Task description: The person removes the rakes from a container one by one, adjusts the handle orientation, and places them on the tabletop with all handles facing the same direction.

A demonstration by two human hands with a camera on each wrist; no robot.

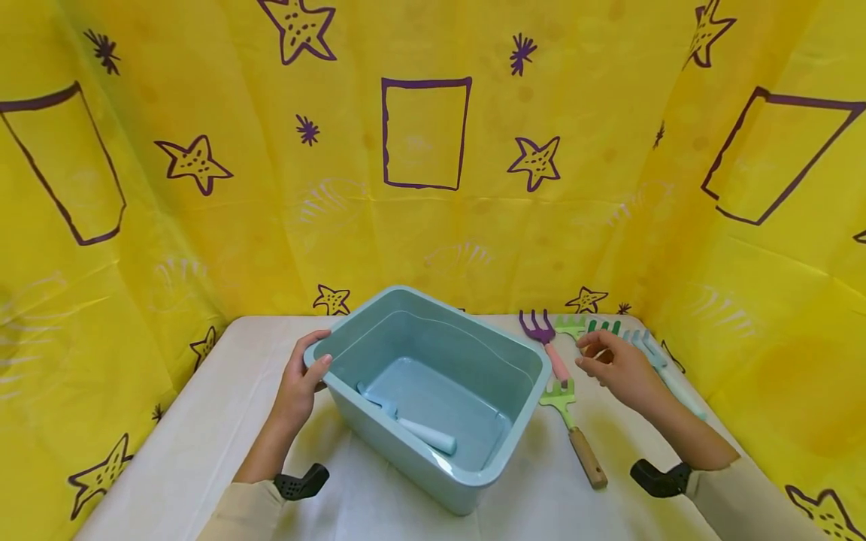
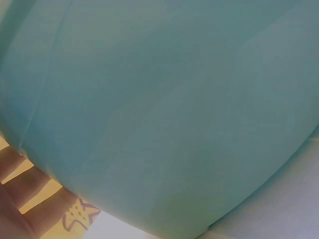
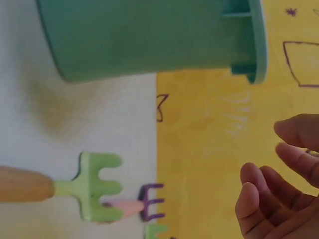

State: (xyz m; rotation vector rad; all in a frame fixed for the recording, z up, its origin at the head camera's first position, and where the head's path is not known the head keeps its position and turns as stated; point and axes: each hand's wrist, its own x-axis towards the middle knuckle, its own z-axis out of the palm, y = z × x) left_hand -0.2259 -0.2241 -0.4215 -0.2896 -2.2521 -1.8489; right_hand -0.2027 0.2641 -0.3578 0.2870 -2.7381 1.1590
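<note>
Teal bin [image 1: 433,391] sits mid-table, slightly angled. Left hand [image 1: 301,383] grips its left rim, thumb over the edge, fingers on the outer wall. Inside the bin: a pale blue tool [image 1: 409,424] lying on the bottom. Right hand [image 1: 619,364] hovers right of the bin, fingers loosely spread, holding nothing, just above a row of small garden rakes. Green rake with wooden handle [image 1: 575,432] lies nearest the bin; purple rake with pink handle [image 1: 544,342] just behind it, heads touching or overlapping. More rakes beyond, partly hidden by the hand. White table [image 1: 203,451], yellow star-print backdrop [image 1: 271,188].
</note>
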